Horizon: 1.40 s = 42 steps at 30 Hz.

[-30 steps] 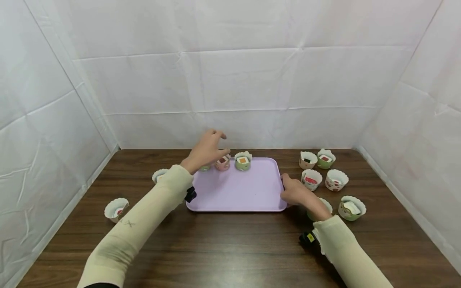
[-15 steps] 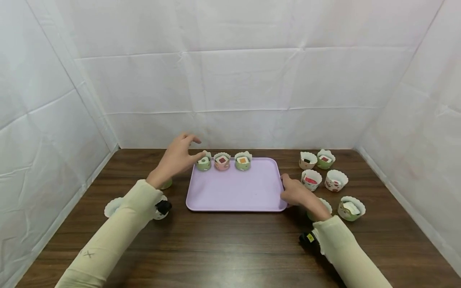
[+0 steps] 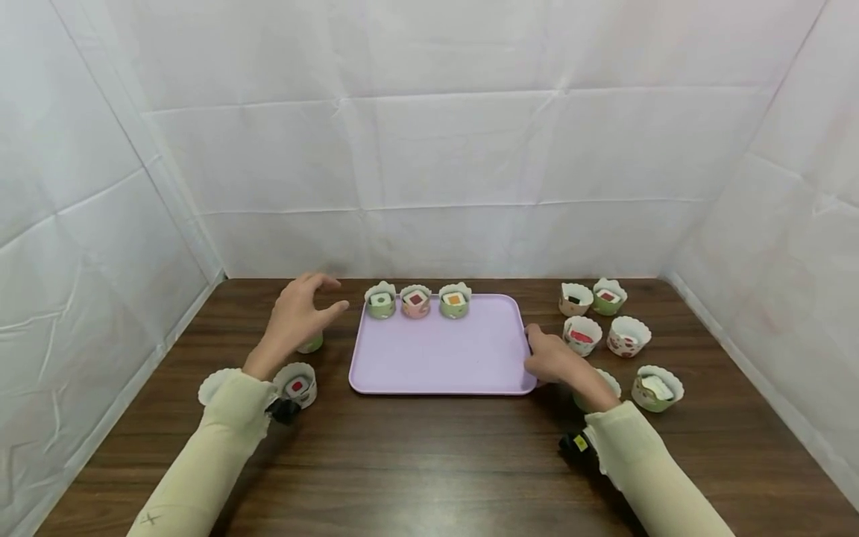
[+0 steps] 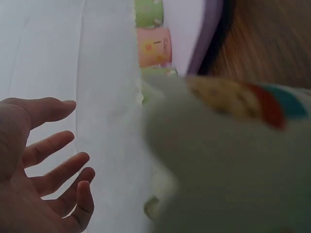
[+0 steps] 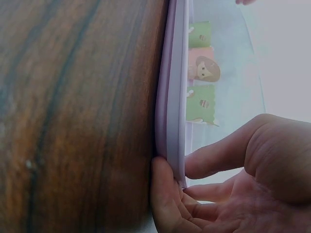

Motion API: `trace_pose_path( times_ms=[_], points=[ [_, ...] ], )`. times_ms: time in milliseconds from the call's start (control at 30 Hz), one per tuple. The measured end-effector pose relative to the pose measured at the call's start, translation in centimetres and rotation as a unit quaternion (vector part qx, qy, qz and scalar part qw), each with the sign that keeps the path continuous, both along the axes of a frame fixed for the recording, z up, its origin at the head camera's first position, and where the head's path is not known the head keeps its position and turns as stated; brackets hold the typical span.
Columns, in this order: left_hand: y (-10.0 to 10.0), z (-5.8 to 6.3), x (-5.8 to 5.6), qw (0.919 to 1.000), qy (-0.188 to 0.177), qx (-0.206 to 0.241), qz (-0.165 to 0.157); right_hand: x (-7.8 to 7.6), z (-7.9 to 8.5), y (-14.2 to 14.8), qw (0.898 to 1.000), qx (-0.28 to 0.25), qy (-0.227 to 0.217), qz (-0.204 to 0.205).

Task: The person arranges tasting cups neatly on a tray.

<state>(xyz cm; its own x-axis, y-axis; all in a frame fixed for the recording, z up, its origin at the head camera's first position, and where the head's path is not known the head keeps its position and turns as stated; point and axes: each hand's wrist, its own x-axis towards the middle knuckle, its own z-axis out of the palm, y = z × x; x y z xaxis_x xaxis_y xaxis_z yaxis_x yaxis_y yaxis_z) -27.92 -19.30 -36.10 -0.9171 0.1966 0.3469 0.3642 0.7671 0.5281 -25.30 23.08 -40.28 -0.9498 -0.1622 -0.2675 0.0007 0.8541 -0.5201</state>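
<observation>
My left hand (image 3: 291, 317) is above the table's left side with thumb and fingers spread and nothing between them. A green paper cup (image 3: 311, 345) shows partly behind it, and a white cup (image 3: 297, 386) holding a white piece with a red centre stands by the wrist. A blurred printed cup (image 4: 233, 160) fills much of the left wrist view. My right hand (image 3: 553, 354) grips the lilac tray (image 3: 439, 358) at its right edge, thumb over the rim and fingers below. Along the tray's back edge stand a green cup (image 3: 382, 307), a pink cup (image 3: 416, 307) and another green cup (image 3: 455, 307).
Right of the tray stand several filled paper cups, among them a white one with a red piece (image 3: 581, 335) and a green one (image 3: 656, 391). One cup (image 3: 607, 384) is partly behind the right wrist. Another cup (image 3: 213, 384) stands far left. White cloth walls (image 3: 429, 164) enclose the table.
My left hand has moved left, away from the cups at the tray's back left corner, to above the cups on the left. The right hand stays on the tray's edge.
</observation>
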Motion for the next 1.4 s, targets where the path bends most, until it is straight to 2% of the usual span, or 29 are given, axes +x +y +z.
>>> trace_pose_path(
  times_ms=[267, 500, 800, 1067, 1400],
  points=[
    [-2.5, -1.0, 0.4, 0.9989, -0.024, -0.010, 0.040, 0.0, -0.3, -0.2, 1.000, 0.000, -0.003, 0.001],
    [-3.8, -1.2, 0.3, 0.9963, -0.064, -0.029, 0.049, 0.1, -0.2, -0.3, 1.000, -0.007, -0.005, 0.000],
    [-5.4, -1.2, 0.2, 0.9905, -0.125, -0.055, 0.018, -0.1, 0.0, -0.1, 1.000, 0.011, 0.001, 0.005],
    [-6.1, -1.3, 0.0, 0.9814, -0.166, -0.097, 0.014, 0.0, 0.1, -0.1, 1.000, 0.017, 0.000, 0.005],
    [-6.1, -1.4, -0.2, 0.9760, -0.190, -0.106, -0.012, 0.0, 0.0, 0.1, 1.000, 0.006, 0.000, 0.002]
  ],
)
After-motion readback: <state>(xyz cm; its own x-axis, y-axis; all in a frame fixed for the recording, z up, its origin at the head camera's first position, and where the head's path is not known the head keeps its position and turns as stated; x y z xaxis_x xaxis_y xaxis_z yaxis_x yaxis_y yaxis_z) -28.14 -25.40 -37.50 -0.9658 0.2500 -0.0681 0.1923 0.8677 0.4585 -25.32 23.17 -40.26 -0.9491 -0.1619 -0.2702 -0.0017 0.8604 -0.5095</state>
